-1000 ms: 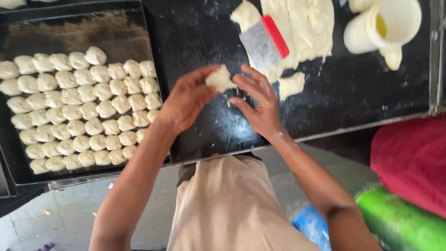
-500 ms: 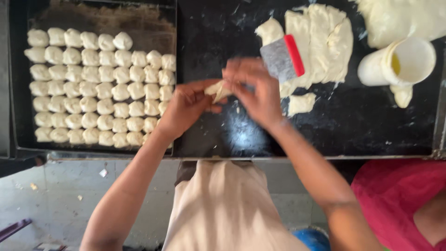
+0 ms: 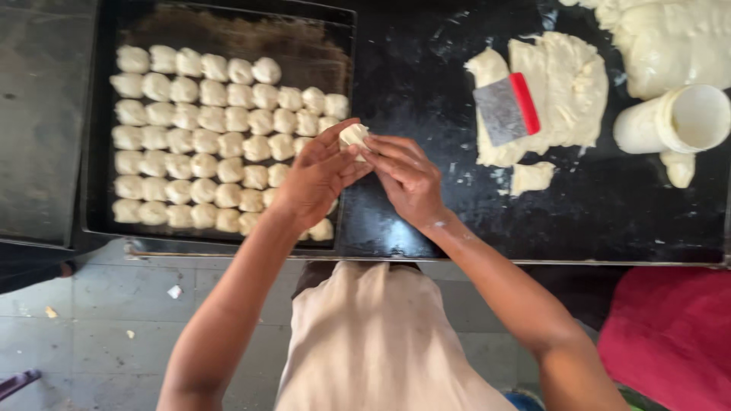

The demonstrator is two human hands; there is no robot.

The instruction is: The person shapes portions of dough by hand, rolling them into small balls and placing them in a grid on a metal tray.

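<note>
From the head camera, your left hand (image 3: 316, 176) and right hand (image 3: 407, 179) meet over the right edge of the black baking tray (image 3: 103, 190), and together they pinch a small lump of dough (image 3: 353, 136) between the fingertips, held just above the tray's rim. Both hands are closed on that lump, fingers curled round it from either side. Under and to the left of your left hand, the tray carries rows of shaped dough balls (image 3: 198, 137), packed touching one another, with a bare floured strip along the far edge. To your right, on the dark worktop (image 3: 609, 213), lies a slab of dough (image 3: 567, 91) with a metal bench scraper (image 3: 506, 110) with a red handle resting on it, and a small cut piece of dough (image 3: 531, 177) just beside it. A white plastic cup (image 3: 674, 120) lies on its side near a larger mass of dough (image 3: 670, 42).
</note>
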